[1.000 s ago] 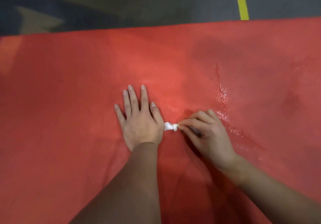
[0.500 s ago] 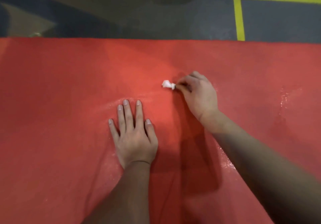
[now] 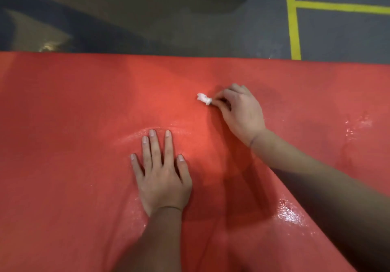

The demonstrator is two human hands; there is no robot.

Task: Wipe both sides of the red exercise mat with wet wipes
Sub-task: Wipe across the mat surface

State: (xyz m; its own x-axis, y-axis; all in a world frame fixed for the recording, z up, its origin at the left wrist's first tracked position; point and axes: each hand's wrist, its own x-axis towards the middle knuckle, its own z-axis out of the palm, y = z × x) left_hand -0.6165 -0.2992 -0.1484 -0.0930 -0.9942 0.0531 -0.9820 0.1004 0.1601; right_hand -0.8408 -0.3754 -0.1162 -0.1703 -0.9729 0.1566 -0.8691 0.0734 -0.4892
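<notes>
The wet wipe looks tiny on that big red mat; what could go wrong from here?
The wet wipe, wadded small and pinched by the right hand, may leave much of the red mat unwiped. The left hand presses flat near shiny wet patches, so it might slip.

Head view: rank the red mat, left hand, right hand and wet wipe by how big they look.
1. red mat
2. left hand and right hand: about alike; left lies flat and nearer, so unranked
3. wet wipe, a small wad
</notes>
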